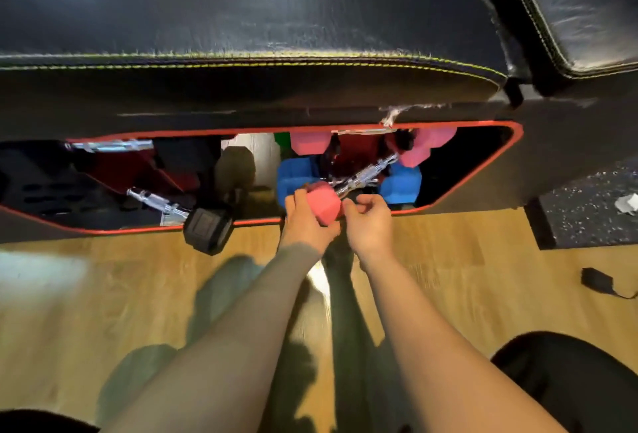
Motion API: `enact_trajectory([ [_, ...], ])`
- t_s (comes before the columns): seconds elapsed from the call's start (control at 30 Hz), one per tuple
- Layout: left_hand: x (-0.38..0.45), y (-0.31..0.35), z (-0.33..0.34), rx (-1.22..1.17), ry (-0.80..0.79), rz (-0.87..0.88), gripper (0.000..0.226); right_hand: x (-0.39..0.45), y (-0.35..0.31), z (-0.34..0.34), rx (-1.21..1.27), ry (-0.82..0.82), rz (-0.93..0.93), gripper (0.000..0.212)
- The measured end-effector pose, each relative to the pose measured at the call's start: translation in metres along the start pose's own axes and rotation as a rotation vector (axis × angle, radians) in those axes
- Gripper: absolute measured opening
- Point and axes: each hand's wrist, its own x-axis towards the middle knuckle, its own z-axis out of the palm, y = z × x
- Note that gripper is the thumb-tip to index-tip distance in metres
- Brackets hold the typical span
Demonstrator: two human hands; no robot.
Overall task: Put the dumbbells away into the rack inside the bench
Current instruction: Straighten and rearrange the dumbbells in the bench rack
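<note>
Step in hand: seating a pink dumbbell in the bench rack.

Your left hand (303, 222) grasps the near pink head of the pink dumbbell (324, 203), fingers curled round it at the opening's lower edge. Your right hand (371, 222), just at 3 o'clock of that head, pinches at it or at the chrome handle; which one is unclear. The handle angles toward 1 o'clock across the blue dumbbell (297, 178) already stored. A black dumbbell (207, 229) lies at 9 o'clock, its head overhanging the bench (241, 94) opening's red rim. Next, judge a free slot, then guide the far head inward, clear of the stored weights.
</note>
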Motion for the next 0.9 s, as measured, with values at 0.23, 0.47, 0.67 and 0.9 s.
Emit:
enact_trajectory([
  [0.23,0.006,0.004,-0.001,-0.11,0.017,0.023,0.068,0.014,-0.004,0.016,0.094,-0.036,0.079,0.025],
  [0.47,0.005,0.002,-0.01,-0.128,0.04,0.106,0.065,0.004,-0.013,0.02,0.173,-0.049,0.117,0.024],
  [0.67,0.011,0.008,-0.032,-0.169,0.078,0.267,0.072,-0.008,-0.028,0.026,0.391,0.044,0.108,0.013],
  [0.9,0.032,0.016,-0.049,-0.243,0.081,0.116,0.057,-0.011,-0.046,0.04,0.445,0.007,0.007,0.021],
])
